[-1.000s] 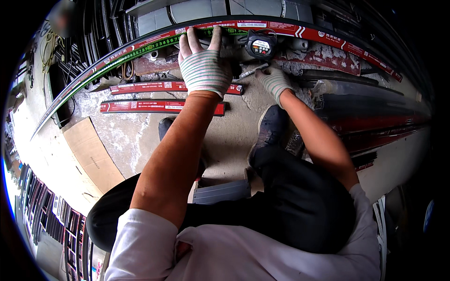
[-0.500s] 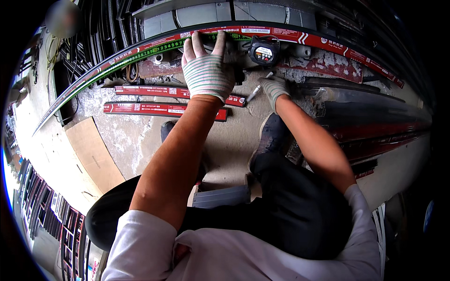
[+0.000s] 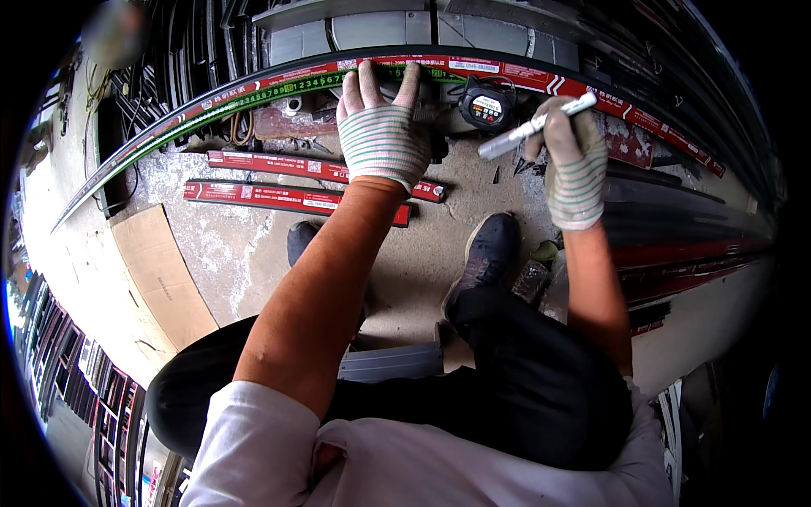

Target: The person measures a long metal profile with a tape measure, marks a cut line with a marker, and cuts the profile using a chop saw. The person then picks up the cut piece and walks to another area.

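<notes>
A long dark metal profile with a red printed film (image 3: pixel 519 78) stretches across the far side, bowed by the lens. Along its near edge lies the green blade (image 3: pixel 308 83) of a tape measure, whose black case (image 3: pixel 487 103) rests right of centre. My left hand (image 3: pixel 384 139), in a striped knit glove, presses on blade and profile with fingers stretched and spread; its thumb is hidden. Gloved likewise, my right hand (image 3: pixel 574 169) grips a white marker pen (image 3: pixel 541 127), held slantwise just right of the case.
Two short red-faced profile pieces, one farther (image 3: pixel 274 161) and one nearer (image 3: pixel 283 195), lie on the concrete floor. A cardboard sheet (image 3: pixel 165 275) is at left. Dark profiles (image 3: pixel 684 215) are stacked at right. My shoes (image 3: pixel 490 253) stand close by.
My right hand has lifted the marker pen off the floor and brought it up beside the tape case. The left hand stays on the blade and profile.
</notes>
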Motion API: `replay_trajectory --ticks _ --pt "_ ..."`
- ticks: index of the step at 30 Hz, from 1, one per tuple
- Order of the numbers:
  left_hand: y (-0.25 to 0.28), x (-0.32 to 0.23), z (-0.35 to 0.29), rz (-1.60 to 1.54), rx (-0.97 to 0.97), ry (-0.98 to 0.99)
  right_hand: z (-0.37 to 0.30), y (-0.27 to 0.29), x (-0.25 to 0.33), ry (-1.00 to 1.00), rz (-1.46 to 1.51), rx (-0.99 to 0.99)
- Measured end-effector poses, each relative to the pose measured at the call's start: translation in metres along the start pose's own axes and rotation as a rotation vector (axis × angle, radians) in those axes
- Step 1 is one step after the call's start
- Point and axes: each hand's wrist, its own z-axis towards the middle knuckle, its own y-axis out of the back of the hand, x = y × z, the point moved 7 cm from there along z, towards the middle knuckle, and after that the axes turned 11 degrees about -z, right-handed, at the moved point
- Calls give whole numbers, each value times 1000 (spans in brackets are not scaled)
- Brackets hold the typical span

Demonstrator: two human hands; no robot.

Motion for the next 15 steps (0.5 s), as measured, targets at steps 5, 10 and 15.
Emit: replay_trajectory --ticks 5,10,15 --pt "2 1 1 -11 -6 6 92 -11 -5 166 -139 79" --pt "1 -2 3 -14 -2 0 136 -20 -56 74 -298 204" --pt "-1 0 3 -10 -3 14 142 -29 -57 13 -223 188"
